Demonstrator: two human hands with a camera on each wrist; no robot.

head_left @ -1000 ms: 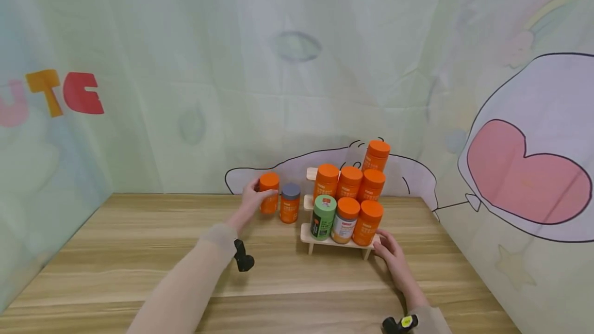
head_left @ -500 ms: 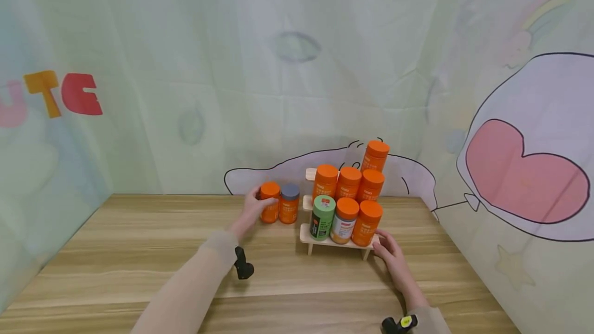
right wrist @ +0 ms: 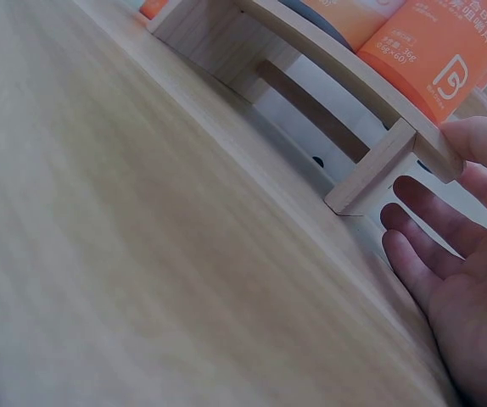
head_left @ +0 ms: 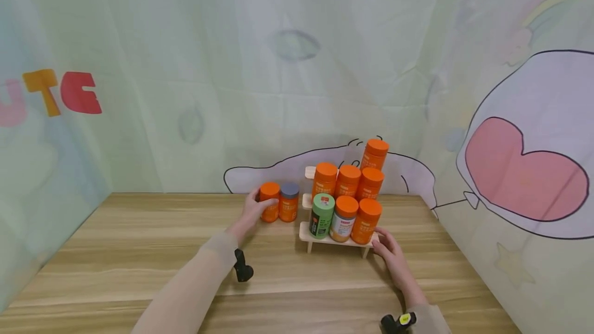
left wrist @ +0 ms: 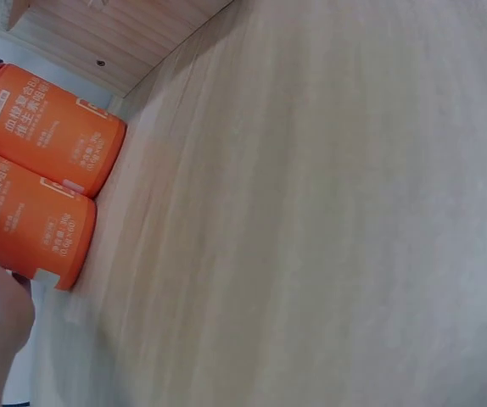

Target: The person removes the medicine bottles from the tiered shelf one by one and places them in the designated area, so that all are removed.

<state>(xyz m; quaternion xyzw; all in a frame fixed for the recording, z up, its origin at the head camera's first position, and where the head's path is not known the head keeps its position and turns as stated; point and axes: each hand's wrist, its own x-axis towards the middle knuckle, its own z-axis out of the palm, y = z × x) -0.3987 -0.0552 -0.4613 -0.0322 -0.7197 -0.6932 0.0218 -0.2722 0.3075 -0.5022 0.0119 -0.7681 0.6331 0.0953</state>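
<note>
My left hand (head_left: 251, 211) grips an upright orange jar (head_left: 269, 212) with an orange lid, standing on the wooden table. Right beside it, side against side, is a matching jar with a grey lid (head_left: 289, 209). To the right stands a stepped wooden rack (head_left: 304, 232) filled with jars. At its lower right corner, my right hand (head_left: 392, 254) pinches the front shelf's end between thumb and index finger; the other fingers hang loosely curled below. In the left wrist view both orange jars (left wrist: 44, 136) show their labels, while most of the left hand is out of frame.
On the front shelf are a green jar (head_left: 322, 216), a white-labelled jar (head_left: 343, 219) and an orange jar (head_left: 366, 222). More orange jars (head_left: 325, 180) fill the tier behind, and one (head_left: 374, 154) stands at the top right. A printed cloth (head_left: 176, 66) hangs behind the table (head_left: 153, 251).
My left hand has brought its orange jar a little nearer to me, level with the grey-lidded jar; it then stays there. My right hand keeps its place on the rack.
</note>
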